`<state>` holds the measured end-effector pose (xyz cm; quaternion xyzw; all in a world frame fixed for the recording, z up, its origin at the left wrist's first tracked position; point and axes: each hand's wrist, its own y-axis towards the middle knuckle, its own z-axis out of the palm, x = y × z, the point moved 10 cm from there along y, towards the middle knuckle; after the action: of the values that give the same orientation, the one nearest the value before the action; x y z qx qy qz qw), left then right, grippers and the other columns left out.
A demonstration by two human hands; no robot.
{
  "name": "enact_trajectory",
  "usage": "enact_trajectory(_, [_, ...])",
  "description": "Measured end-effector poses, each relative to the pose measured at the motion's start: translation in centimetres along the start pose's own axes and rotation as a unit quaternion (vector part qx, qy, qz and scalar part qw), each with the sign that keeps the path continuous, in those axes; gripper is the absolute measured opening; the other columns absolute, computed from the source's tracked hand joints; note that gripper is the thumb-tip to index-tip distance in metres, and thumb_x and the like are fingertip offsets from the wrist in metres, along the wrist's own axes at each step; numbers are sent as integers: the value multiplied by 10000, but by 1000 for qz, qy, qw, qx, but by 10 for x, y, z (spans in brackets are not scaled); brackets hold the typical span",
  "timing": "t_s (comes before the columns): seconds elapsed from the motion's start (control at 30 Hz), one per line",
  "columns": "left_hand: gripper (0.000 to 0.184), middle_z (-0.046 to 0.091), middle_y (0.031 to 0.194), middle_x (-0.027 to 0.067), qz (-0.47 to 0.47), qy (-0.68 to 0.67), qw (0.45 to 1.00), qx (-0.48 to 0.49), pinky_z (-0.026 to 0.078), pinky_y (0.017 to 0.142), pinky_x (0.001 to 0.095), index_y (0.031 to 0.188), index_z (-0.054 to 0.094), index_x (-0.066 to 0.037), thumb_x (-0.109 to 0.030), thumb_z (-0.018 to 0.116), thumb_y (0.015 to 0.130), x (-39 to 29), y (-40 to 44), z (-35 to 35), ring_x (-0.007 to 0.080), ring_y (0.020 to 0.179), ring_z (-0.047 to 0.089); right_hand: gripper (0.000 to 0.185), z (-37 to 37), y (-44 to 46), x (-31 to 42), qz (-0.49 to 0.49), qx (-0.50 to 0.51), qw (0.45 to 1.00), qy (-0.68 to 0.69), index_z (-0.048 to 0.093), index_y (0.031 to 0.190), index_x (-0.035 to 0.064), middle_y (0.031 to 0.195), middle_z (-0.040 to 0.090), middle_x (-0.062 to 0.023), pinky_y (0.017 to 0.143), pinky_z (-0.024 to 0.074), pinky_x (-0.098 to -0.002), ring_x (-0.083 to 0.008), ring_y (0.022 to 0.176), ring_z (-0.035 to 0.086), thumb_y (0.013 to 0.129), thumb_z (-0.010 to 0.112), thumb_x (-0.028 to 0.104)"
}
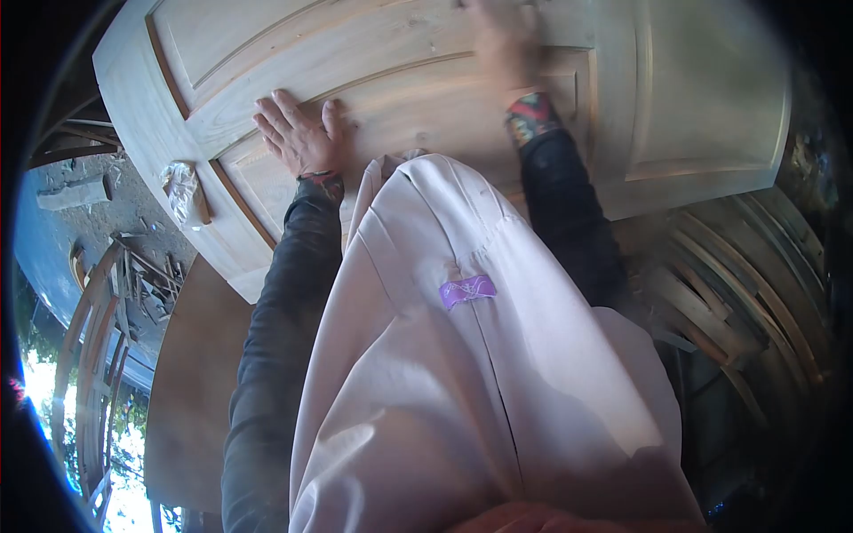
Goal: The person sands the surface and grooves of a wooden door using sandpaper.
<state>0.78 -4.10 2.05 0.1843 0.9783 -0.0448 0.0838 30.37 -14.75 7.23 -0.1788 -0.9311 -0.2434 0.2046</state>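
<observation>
A pale wooden panelled door point(400, 98) lies across the upper part of the head view. My left hand point(300, 135) rests flat on it with the fingers spread, beside a curved moulding edge. Farther up and to the right, my right hand point(508, 44) is over the door, smeared by motion; its fingers are blurred at the top edge, and whether it holds anything is hidden. A crumpled clear plastic bag point(184, 191) lies on the door's left part.
A light garment with a purple label point(467, 290) fills the lower middle. Curved wooden pieces point(737, 275) are stacked at the right. Wood scraps point(153, 284) lie on the ground at the left, near a brown round-edged board point(195, 391).
</observation>
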Motion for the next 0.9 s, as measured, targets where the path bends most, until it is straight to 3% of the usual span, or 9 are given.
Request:
enact_trajectory(0.1, [874,144,1544,242,-4,-6,1000,1,155,1126,538,1490,214,-52,-585,504,861,-1,-1,-1,429,1428,108,316,-59,1,-99,149,-44,984,-86,556,1220,-47,1163,613,-234,959,431,-429,-383,1107,569,939,430,28])
enact_trajectory(0.2, [878,132,1549,237,-13,-12,1000,7,146,1128,538,1493,206,-53,-590,497,862,-2,-1,-2,425,1431,99,361,-7,-21,-84,216,-35,972,-86,603,1124,65,1142,606,-174,984,376,-464,-365,1112,528,768,556,34])
enact_trajectory(0.3, [888,123,1551,235,-8,-16,1000,15,143,1129,537,1496,196,-51,-598,492,861,-4,-1,-4,423,1433,92,352,61,-18,94,-30,27,999,-7,633,1114,100,1176,613,-68,994,377,-420,-264,1167,519,781,518,106])
enact_trajectory(0.43, [897,118,1554,231,-8,-12,1000,16,141,1129,531,1497,192,-52,-607,489,859,-1,-1,-1,419,1434,91,365,48,-20,68,-128,50,990,-42,633,1130,106,1187,615,-46,974,388,-401,-220,1133,540,779,534,104])
enact_trajectory(0.53, [895,119,1555,228,-7,-6,1000,13,137,1130,527,1497,193,-53,-605,491,858,4,-1,3,419,1432,95,280,-30,-11,-97,125,6,985,-117,593,1115,25,1104,613,-166,903,422,-434,-335,1046,560,860,479,30])
enact_trajectory(0.63, [888,124,1554,227,-7,-8,1000,10,136,1130,526,1498,195,-57,-594,496,858,0,0,1,422,1430,102,352,-53,-2,-100,222,-61,965,-127,531,1263,-43,1186,608,-229,975,425,-420,-362,1151,555,925,443,3])
enact_trajectory(0.67, [885,125,1553,228,-6,-7,1000,8,137,1129,527,1498,195,-59,-588,499,857,0,0,2,423,1430,103,326,-15,-16,-86,235,-45,963,-122,622,1084,53,909,635,-162,842,430,-456,-346,885,600,786,512,-21])
enact_trajectory(0.8, [857,167,1531,256,10,-8,1000,4,119,1144,507,1477,234,-22,-549,512,861,0,0,-1,441,1421,102,327,97,-10,159,-54,48,997,8,634,1099,109,1158,627,-80,949,384,-398,-231,1149,535,799,508,139])
enact_trajectory(0.9, [866,169,1530,257,-3,-20,1000,10,117,1144,506,1475,233,-13,-550,517,857,-4,0,-5,441,1420,103,348,81,-11,129,-86,72,993,36,643,1136,116,1189,634,-43,994,356,-441,-199,1158,538,812,517,126])
